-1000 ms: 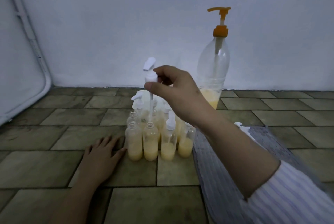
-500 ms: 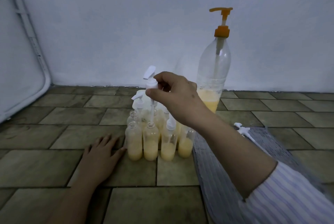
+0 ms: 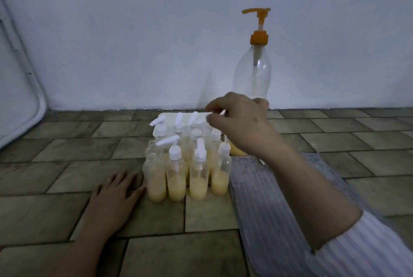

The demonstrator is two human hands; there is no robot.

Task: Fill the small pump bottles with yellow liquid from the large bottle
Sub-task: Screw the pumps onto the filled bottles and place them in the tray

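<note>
Several small clear bottles (image 3: 176,178), each part full of yellow liquid, stand in a tight cluster on the tiled floor. Most carry white pump tops. The front-left bottle (image 3: 155,178) has an open neck. The second front bottle wears a white pump (image 3: 168,140) with its spout pointing left. The large clear bottle (image 3: 252,75) with an orange pump (image 3: 258,37) stands behind against the wall, with a little yellow liquid at its base. My right hand (image 3: 239,122) hovers over the back of the cluster, fingers loosely bent, holding nothing. My left hand (image 3: 116,196) lies flat on the floor just left of the bottles.
A grey striped cloth (image 3: 268,209) lies on the floor under my right forearm. A white flat tray (image 3: 169,116) sits behind the small bottles. A pale wall (image 3: 134,42) closes the back, and a white panel (image 3: 15,97) leans at the left.
My right hand lowered the white pump into the second front bottle, let go of it, and moved back over the rear bottles. The left hand stayed put.
</note>
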